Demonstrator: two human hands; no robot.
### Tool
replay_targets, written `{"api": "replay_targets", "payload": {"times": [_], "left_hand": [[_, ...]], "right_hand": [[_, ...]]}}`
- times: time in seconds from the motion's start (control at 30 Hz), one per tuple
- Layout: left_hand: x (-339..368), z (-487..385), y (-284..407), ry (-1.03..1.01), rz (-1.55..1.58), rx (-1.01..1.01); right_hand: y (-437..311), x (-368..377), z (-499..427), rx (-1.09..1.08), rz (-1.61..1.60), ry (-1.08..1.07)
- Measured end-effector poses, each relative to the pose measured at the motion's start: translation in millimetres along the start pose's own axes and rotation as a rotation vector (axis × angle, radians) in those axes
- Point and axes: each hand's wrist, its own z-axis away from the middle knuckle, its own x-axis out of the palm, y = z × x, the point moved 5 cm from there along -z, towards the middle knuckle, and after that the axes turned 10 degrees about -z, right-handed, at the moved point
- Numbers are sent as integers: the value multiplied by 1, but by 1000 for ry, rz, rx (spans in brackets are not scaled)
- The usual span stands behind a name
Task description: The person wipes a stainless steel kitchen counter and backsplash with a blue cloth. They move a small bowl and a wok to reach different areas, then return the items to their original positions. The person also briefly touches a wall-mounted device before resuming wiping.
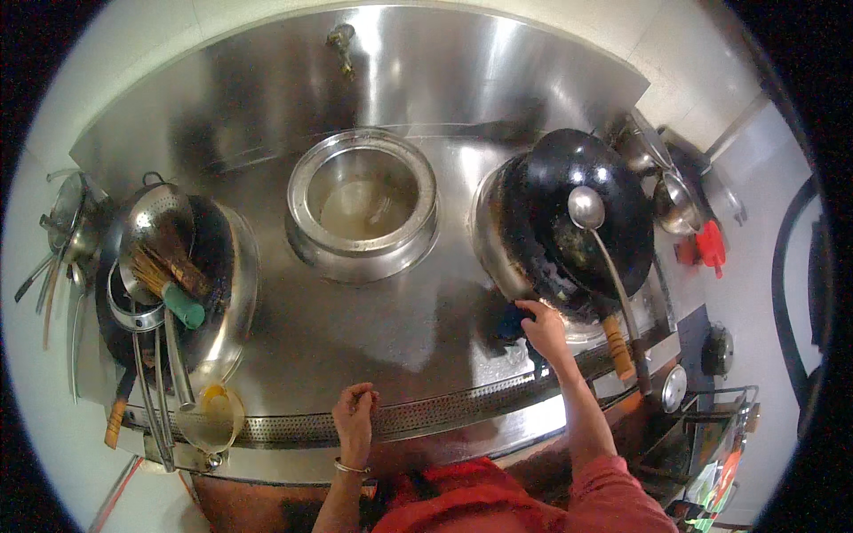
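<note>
My right hand (545,331) grips a dark blue cloth (510,320) against the steel stove top, beside the rim of the right burner. The index finger reaches over the top of the cloth, and the worktop just below it looks wet and shiny. My left hand (354,413) hovers near the perforated drain strip (426,414) at the front edge. Its fingers are curled in, with nothing visible in them. On the right burner sits a black wok (533,233) with a wooden handle (618,350). A steel ladle (588,208) lies across it.
A round steel pot (363,246) holding cloudy liquid is set in the middle. On the left, another wok (223,266) carries a strainer (160,210), a bamboo brush (183,306) and long-handled tools. A tap (342,50) juts from the backsplash. Pans (676,203) hang at right.
</note>
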Motion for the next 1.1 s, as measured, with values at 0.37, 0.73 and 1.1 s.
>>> {"api": "replay_targets", "payload": {"times": [0.37, 0.73, 1.1], "left_hand": [[90, -26, 39, -265, 36, 51], [83, -73, 14, -88, 31, -5], [69, -107, -18, 34, -146, -222]], "right_hand": [[-54, 82, -101, -227, -299, -29], [-69, 130, -287, -220, 136, 93], [-178, 188, -476, -716, -116, -339]]}}
